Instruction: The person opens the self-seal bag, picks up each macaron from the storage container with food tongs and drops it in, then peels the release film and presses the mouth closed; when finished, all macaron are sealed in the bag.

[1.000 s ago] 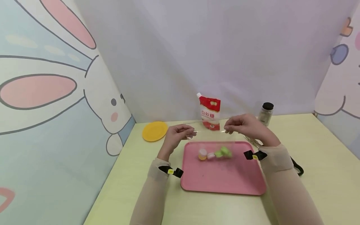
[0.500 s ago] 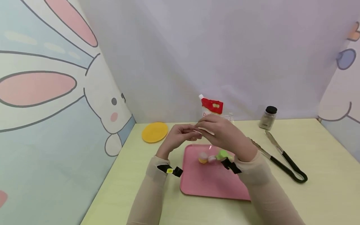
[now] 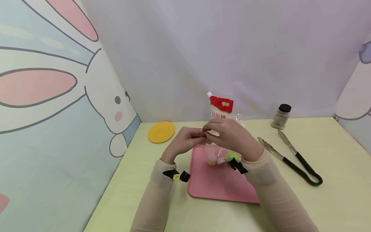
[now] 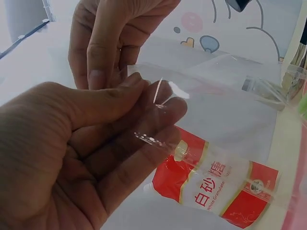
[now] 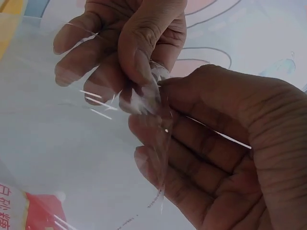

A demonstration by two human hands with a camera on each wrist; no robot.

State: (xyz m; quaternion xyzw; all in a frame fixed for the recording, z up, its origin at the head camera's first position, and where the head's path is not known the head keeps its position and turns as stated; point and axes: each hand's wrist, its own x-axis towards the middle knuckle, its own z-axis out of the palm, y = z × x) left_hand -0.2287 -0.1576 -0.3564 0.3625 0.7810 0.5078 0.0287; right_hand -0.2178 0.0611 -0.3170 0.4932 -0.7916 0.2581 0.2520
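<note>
A clear plastic bag [image 4: 216,81], printed with small text along one part in the right wrist view, hangs between my hands above the pink tray [image 3: 208,187]. My left hand [image 3: 185,141] pinches its edge between thumb and fingers, the other fingers spread behind the film. Right beside those fingertips, my right hand [image 3: 232,137] pinches the same corner, where the film is bunched and creased. Beneath, on the tray, lie a yellow-and-pale round piece [image 3: 212,159], a small pink piece [image 3: 221,160] and a green piece [image 3: 233,156], partly hidden by my right wrist.
Behind my hands a red-and-white sugar pouch [image 3: 221,106] stands against the back wall. At the right lie spread tongs [image 3: 295,161] with black handles, near a black-lidded glass jar [image 3: 281,116]. A yellow plate [image 3: 161,132] is at the back left.
My hands were apart, stretching the bag between them. The right hand has moved left to meet the left hand, and both have stayed close together over the last half second.
</note>
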